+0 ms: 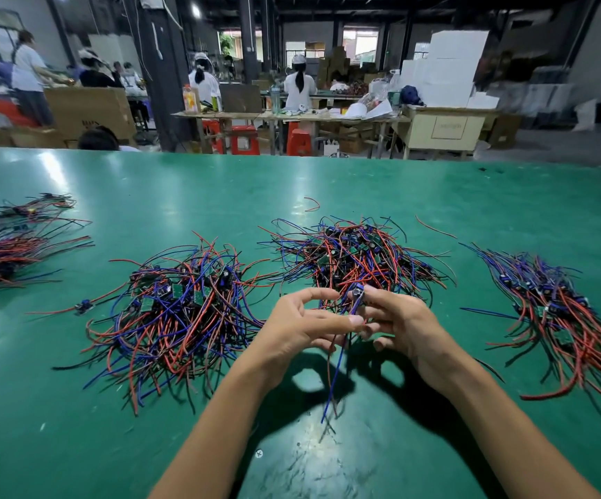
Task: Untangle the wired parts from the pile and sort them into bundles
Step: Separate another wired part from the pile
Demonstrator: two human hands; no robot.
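**Q:** Item in hand, and step reached?

**A:** One wired part (358,295), lifted clear of the tangled pile (355,259) just beyond the fingertips. The part is pinched by the right hand (396,324) at its small dark head, between thumb and forefinger, the remaining fingers loosely curled beneath. The leads below the head are taken between thumb and curled fingers of the left hand (302,325); its forefinger is raised and arched, holding nothing. Step judged: separation of a single piece, with the leads being drawn straight.

**Q:** Orientation of the item?

**A:** Long axis recorded as near upright, tilted slightly. The head points up and away from the person; a blue lead (333,381) trails down past both hands toward the person, its end seeming to hang just above the green counter (184,181).

**Q:** Requirement for the next move?

**A:** Leads to be run straight, then the piece laid lengthwise, probably on the combed bundle (558,318) to the outside of the right hand. A second tangled heap (180,307) lies outside the left hand; further bundles (7,253) lie well beyond it.
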